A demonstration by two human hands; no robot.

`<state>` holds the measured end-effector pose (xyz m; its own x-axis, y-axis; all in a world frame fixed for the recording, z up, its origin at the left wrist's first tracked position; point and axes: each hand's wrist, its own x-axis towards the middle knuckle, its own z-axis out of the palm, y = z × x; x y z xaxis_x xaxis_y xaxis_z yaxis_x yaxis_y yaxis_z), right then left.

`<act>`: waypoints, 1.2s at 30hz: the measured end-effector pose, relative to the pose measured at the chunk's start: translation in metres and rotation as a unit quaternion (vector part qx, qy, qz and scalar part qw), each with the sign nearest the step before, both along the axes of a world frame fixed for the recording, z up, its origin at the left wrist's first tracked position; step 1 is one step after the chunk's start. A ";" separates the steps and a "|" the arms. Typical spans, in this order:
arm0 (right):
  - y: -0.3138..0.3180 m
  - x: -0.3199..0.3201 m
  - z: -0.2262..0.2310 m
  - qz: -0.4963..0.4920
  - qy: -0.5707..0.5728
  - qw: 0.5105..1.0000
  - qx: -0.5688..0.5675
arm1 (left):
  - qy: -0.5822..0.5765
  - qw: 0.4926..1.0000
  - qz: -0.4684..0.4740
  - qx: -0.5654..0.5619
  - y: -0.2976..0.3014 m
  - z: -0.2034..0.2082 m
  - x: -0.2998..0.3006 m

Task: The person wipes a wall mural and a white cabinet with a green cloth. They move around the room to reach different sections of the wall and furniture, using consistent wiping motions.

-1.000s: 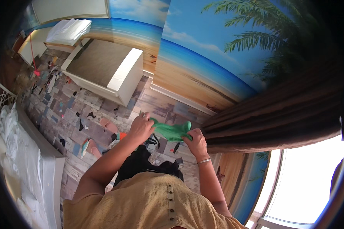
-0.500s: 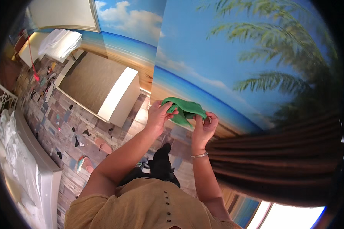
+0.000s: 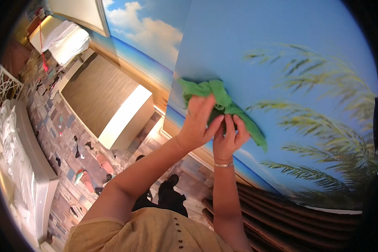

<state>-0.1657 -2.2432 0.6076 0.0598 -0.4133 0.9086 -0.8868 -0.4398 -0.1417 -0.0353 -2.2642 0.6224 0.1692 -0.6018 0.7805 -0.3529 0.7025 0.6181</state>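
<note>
A crumpled green cloth is spread in front of the painted wall, with a dark shadow along its upper edge. Whether it presses on the wall or hangs just before it, I cannot tell for sure. My left hand has its fingers closed over the cloth's middle, the thumb pointing at the other hand. Close beside it, my right hand, with a silver bracelet at the wrist, pinches the cloth's lower part. One end of the cloth trails down to the right past that hand.
Brown curtains hang at the lower right. An empty-topped bed base with a pale end panel stands left of the wall. Pink slippers and scattered small items lie on the patchwork floor. A white-covered bed is at the left.
Both hands have raised the green cloth higher along the wall and moved closer together. The cloth is now bunched and spread wider. My view has shifted toward the wall.
</note>
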 end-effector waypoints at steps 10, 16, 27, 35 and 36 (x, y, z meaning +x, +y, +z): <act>-0.042 0.036 0.052 -0.128 0.096 0.980 -0.115 | -0.114 0.967 0.098 -0.207 -0.070 0.033 0.024; -0.022 0.056 -0.029 -0.237 -0.060 0.969 -0.044 | -0.215 0.945 -0.017 -0.244 -0.061 -0.007 0.034; -0.046 0.097 -0.020 -0.125 -0.068 0.989 -0.049 | -0.281 0.924 0.003 -0.258 -0.090 -0.018 0.095; -0.012 0.079 -0.046 -0.232 -0.217 0.947 -0.042 | -0.324 0.887 -0.052 -0.326 -0.076 -0.022 0.041; -0.014 0.092 -0.056 -0.227 -0.235 0.945 -0.027 | -0.356 0.877 -0.086 -0.311 -0.077 -0.030 0.056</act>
<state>-0.0737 -2.2576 0.5515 -0.5279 -0.2505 0.8115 -0.8307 -0.0464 -0.5547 0.0211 -2.3412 0.5921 -0.5458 0.0089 0.8379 -0.3492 0.9066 -0.2371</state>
